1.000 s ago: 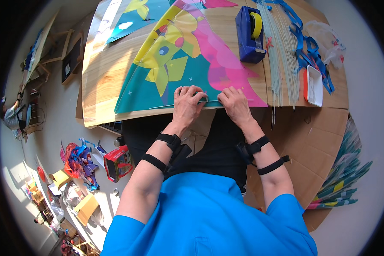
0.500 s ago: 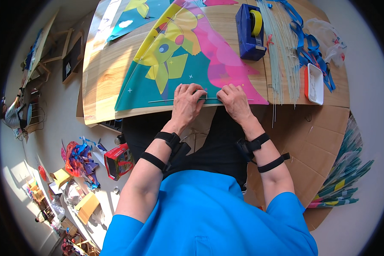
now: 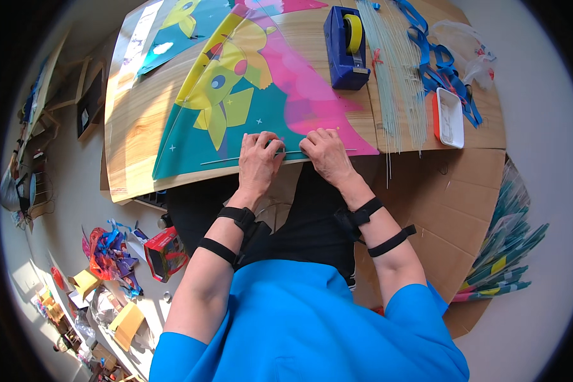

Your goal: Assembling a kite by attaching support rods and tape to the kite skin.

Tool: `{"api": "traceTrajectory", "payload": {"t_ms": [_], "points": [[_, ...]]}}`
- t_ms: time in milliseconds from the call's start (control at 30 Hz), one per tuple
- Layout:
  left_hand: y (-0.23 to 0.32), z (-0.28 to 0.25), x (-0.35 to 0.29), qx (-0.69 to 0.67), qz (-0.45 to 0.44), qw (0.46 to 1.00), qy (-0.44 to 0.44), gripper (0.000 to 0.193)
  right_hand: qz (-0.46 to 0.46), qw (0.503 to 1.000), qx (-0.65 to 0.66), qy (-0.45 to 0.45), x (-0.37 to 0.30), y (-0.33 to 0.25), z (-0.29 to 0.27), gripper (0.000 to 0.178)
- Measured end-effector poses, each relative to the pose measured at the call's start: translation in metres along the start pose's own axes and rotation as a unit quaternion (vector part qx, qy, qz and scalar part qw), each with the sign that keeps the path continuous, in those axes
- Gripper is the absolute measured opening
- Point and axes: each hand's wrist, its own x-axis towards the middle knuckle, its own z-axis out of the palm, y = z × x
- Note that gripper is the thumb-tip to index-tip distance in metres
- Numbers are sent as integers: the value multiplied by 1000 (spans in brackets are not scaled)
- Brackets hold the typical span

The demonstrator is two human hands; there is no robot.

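Head camera: from my distant seat I am looking down on a person's two bare hands, which are resting close together near the middle of the frame. Between and beneath them a thin pale rod [image 3: 220, 160] is lying along the lower edge of a printed sheet [image 3: 264, 111], coloured teal, yellow and pink. That sheet is spreading over the upper middle of the frame, on a wooden table [image 3: 134, 137].

The left hand [image 3: 256, 159] is sitting over the rod, fingers bent and thumb drawn in toward them. The right hand [image 3: 328, 155] is resting just beside it, knuckles up, fingers bent over the same rod. Both are touching the work, but the fingers are hiding their own tips from me, so I cannot tell whether either is gripping the rod or only pressing on it. The rod is showing to the left of the hands, in the gap between them and toward the sheet's pink corner.

In the upper right I am seeing a blue tape dispenser [image 3: 347, 67] standing beside a spread of thin pale rods [image 3: 398, 83]. Blue ribbon [image 3: 431, 79] is lying tangled farther right, and a red-and-white tray [image 3: 437, 121] is sitting below it.
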Motion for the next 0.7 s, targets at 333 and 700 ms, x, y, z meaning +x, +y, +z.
{"api": "traceTrajectory", "payload": {"t_ms": [333, 700], "points": [[2, -1, 2, -12, -12, 1000, -7, 20, 33, 999, 2, -9, -9, 10, -7, 8], [3, -3, 1, -7, -5, 1000, -7, 20, 42, 999, 10, -7, -12, 12, -7, 9]]}}
